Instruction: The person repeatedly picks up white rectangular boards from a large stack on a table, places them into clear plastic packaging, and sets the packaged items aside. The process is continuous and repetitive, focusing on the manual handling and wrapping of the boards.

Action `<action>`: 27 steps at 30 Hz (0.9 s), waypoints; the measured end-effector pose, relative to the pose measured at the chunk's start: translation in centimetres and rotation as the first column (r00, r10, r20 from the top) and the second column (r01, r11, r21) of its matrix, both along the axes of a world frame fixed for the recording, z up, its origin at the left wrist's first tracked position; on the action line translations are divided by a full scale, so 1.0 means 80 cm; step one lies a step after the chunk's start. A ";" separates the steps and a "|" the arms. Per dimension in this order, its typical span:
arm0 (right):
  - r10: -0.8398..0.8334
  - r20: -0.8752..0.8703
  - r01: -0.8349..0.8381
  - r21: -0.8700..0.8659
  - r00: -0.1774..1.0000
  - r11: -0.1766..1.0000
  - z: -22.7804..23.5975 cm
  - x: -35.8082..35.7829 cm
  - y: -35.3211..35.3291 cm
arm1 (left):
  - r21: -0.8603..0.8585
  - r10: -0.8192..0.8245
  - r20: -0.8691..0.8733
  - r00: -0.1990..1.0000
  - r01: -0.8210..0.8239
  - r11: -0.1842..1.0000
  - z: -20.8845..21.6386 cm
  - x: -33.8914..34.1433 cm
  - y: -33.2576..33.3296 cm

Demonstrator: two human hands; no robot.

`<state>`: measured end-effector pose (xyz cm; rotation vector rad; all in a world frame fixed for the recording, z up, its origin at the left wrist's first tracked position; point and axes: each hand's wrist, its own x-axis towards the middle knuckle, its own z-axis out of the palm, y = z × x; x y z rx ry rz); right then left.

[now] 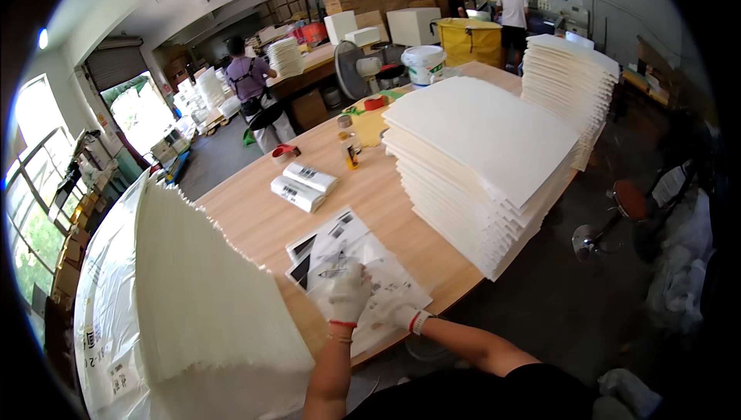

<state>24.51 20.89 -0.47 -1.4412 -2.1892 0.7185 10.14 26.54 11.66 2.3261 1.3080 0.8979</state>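
clear bag (378,262) at near edge of tabletop (247,188), long axis seemingly inward; left hand (351,294) on it, right hand (400,313) nearer edge. can't tell finger gap or pinch, either hand.

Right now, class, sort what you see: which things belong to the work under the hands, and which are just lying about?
In the job:
- left hand, right hand
- plastic sheets under them
- white stacks, probably

Lying about, it seems:
- red tape
- bottles
- bucket
- fan
- stool
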 end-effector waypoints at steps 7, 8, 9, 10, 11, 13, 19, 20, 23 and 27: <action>0.257 -0.344 0.065 0.702 0.903 0.709 0.375 0.160 -0.159 | 0.317 0.074 0.008 0.997 -0.073 0.945 0.050 -0.024 -0.057; 0.073 -0.141 0.059 0.753 0.987 0.655 0.409 0.185 -0.167 | 0.297 0.068 0.041 0.997 -0.077 0.952 0.052 -0.026 -0.060; -0.148 0.078 0.022 0.813 0.986 0.581 0.443 0.212 -0.176 | 0.273 0.043 0.072 0.996 -0.061 0.960 0.062 -0.024 -0.068; -0.353 0.259 -0.046 0.858 0.899 0.512 0.479 0.238 -0.189 | 0.248 0.008 0.107 0.994 -0.034 0.968 0.072 -0.018 -0.074; -0.490 0.218 -0.010 0.920 0.844 0.392 0.500 0.251 -0.181 | 0.227 -0.015 0.135 0.991 -0.016 0.974 0.082 -0.015 -0.082; -0.379 0.149 0.102 0.817 0.914 0.568 0.499 0.289 -0.169 | 0.192 -0.144 0.165 0.976 0.112 0.975 0.110 0.003 -0.101; -0.403 0.148 0.233 0.620 0.903 0.749 0.536 0.319 -0.145 | 0.160 -0.477 0.097 0.874 0.459 0.874 0.194 0.057 -0.155; -0.452 0.200 0.234 0.639 0.869 0.733 0.534 0.329 -0.143 | 0.108 -0.554 0.121 0.824 0.544 0.832 0.204 0.074 -0.158; -0.389 0.295 0.003 0.794 0.873 0.608 0.529 0.310 -0.145 | -0.143 -0.522 0.748 0.410 0.867 0.477 0.218 0.116 -0.171; -0.152 0.457 -0.288 0.751 0.877 0.594 0.544 0.192 -0.237 | -0.196 0.139 0.971 0.196 0.980 -0.015 0.282 0.115 -0.187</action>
